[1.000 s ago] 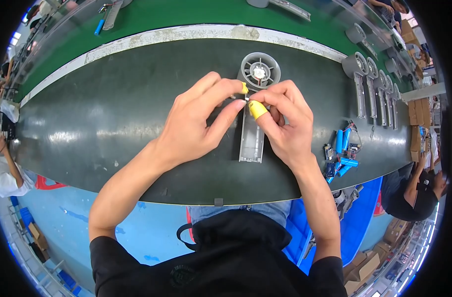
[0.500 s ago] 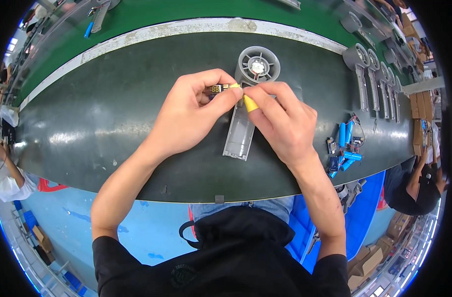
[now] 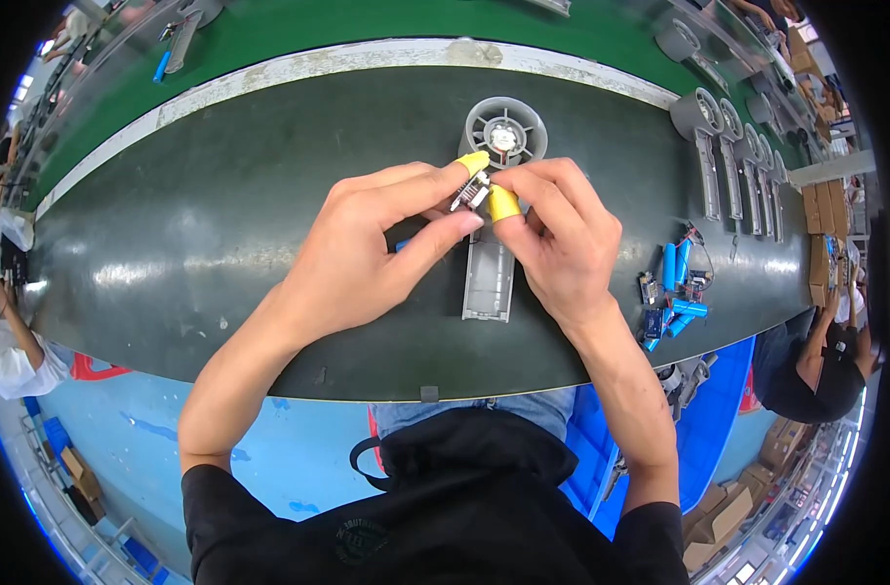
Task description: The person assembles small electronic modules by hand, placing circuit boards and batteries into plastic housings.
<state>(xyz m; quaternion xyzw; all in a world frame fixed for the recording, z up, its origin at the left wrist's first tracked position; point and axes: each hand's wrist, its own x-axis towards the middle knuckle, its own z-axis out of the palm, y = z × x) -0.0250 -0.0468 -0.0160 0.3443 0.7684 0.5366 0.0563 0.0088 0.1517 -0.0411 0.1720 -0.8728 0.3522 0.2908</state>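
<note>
My left hand (image 3: 367, 219) pinches a small circuit board (image 3: 472, 192) between its thumb and its index finger, which wears a yellow finger cot. A bit of blue (image 3: 402, 246) peeks out beneath that hand, mostly hidden. At the board's right edge my right hand (image 3: 562, 229) closes its fingertips, with another yellow cot (image 3: 504, 203) on one of them. What those fingertips grip is hidden. Under both hands a grey fan housing (image 3: 490, 291) lies on the dark table, its handle toward me. Its round head (image 3: 537, 122) with spokes and a silvery hub sits just beyond my fingers.
Right of my hands lies a pile of blue cylindrical cells (image 3: 669, 268) with small boards and wires. Several similar grey housings (image 3: 708, 166) stand in a row farther right. A blue bin (image 3: 703, 419) is below the table edge. Other people sit at both sides.
The board has turned in my left hand, from its digit display facing up to its component side showing. My left index finger has straightened over it. The housing's handle has swung slightly right.
</note>
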